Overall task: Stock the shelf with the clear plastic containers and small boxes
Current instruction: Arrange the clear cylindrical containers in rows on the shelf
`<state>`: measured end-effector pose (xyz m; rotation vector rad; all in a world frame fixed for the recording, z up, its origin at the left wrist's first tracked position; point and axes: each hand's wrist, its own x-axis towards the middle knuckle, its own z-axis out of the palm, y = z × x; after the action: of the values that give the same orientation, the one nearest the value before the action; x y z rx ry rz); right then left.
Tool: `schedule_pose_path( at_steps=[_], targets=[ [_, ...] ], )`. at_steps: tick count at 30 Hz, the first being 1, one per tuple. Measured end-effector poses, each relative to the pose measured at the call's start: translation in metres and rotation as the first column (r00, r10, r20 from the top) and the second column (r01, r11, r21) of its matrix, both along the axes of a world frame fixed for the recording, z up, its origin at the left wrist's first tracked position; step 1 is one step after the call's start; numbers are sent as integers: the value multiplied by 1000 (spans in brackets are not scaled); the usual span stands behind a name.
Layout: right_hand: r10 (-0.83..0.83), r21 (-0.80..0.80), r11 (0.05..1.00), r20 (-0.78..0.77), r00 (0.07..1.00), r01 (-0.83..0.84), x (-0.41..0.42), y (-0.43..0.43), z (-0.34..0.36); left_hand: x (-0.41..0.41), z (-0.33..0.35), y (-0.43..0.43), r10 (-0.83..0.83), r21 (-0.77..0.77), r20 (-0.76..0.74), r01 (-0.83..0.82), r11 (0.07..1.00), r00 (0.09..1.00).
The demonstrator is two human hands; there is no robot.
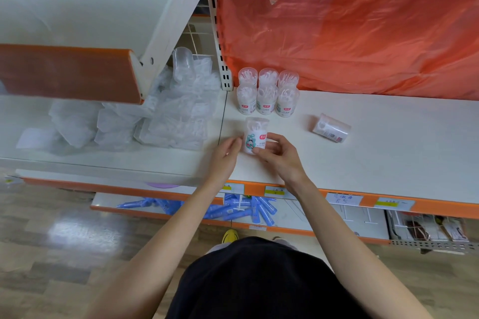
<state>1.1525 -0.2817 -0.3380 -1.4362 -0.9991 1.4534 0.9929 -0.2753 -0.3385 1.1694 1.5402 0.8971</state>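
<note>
Mid-placement: we've got one clear plastic cylindrical container with a cartoon label [255, 137] upright at the front of the white shelf [388, 153], just in front of the group of six matching clear containers [267, 93] standing two-deep at the back by the orange plastic sheet [350, 33]. Right hand [278, 155] has its fingers curled round the container's lower body. Left hand [228, 149] has loosely curved fingers, tips at the container's left side; we can't tell whether they grip or just steady it. Can't tell either if the base is down on the shelf. Next, by our read: slide it back into line with the group, label forward, then let go. One more clear container lying on its side [331, 128] sits well apart to the right and needs standing up. The heap of clear plastic boxes [168, 116] on the left bay looks unsorted.
</note>
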Motion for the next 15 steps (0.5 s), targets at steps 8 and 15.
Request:
schedule_pose_path(
  at_steps=[8, 15],
  targets=[
    [-39, 79, 997, 333, 942, 14, -4, 37, -6, -27, -36, -3, -116, 210, -756, 407, 889, 644],
    [-42, 185, 982, 447, 894, -46, -20, 56, -17, -29, -40, -1, -87, 187, -820, 409, 893, 565]
  ],
)
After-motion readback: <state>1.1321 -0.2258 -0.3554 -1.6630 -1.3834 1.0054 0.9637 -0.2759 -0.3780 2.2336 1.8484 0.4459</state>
